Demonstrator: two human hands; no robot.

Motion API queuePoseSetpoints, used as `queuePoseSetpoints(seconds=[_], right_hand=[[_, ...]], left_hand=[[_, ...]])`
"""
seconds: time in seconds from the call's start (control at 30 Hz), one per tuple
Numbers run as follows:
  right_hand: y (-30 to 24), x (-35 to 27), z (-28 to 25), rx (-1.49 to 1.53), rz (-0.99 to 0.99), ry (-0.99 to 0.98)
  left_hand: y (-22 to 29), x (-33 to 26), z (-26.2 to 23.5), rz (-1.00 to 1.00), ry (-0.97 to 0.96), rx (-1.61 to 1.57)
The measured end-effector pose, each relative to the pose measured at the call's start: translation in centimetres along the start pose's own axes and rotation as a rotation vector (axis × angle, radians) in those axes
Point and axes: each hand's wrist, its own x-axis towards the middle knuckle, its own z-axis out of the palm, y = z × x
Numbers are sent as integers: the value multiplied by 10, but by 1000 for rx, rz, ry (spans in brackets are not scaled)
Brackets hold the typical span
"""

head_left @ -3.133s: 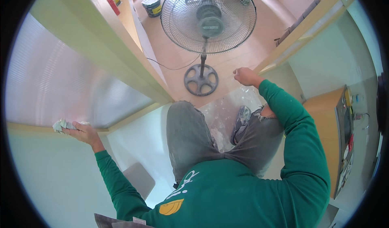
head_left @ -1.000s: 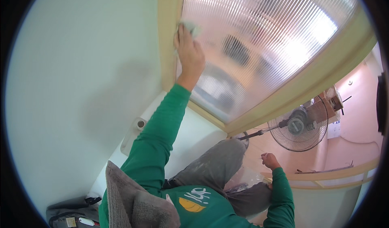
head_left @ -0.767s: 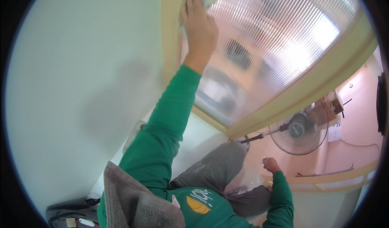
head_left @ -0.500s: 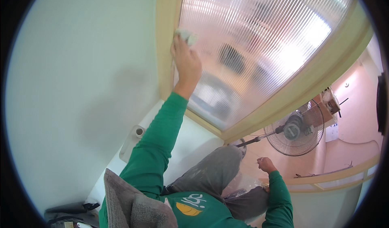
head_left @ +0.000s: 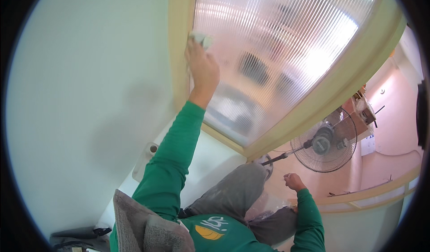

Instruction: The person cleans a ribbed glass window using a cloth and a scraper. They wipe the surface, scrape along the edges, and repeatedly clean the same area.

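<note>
My left hand (head_left: pixel 204 70) is stretched up and closed round a pale crumpled cloth (head_left: pixel 201 39). It presses the cloth where the cream frame (head_left: pixel 180 50) meets the ribbed translucent panel (head_left: pixel 233 41). Low on the right, above my bent leg, my right hand (head_left: pixel 294 181) is held with its fingers curled in; a small whitish bit shows at the fingertips, too small to name. Through the panel, blurred dark and orange shapes appear.
A standing fan (head_left: pixel 323 142) is beyond the frame on the right, with a cardboard box (head_left: pixel 351 120) behind it. A plain pale wall (head_left: pixel 85 73) fills the left. A grey towel (head_left: pixel 148 225) hangs by my shoulder, and dark bags (head_left: pixel 80 236) lie at lower left.
The view has shifted slightly, so the panel and frame sit a little further left. My left hand stays with the cloth at the frame's edge; my right hand keeps its place.
</note>
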Motion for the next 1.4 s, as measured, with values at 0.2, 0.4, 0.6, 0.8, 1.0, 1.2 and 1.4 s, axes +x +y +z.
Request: queuePoseSetpoints(seconds=[0.2,0.4,0.6,0.8,1.0,1.2,1.4], right_hand=[[40,1,4,-156,-96,-21],[11,2,-12,-111,-108,-17],[10,-1,-8,-62,-105,-1],[18,-1,-5,11,-13,15],[4,3,-8,-77,-76,-12],[20,-6,-9,-66,-73,31],[23,-4,-11,-70,-65,-17]], left_hand=[[56,115,3,104,59,-74],[13,28,10,79,73,-2],[57,163,17,299,222,56],[81,172,-3,177,118,-70],[25,64,11,103,105,40],[76,189,4,207,151,-17],[26,79,7,121,91,32]])
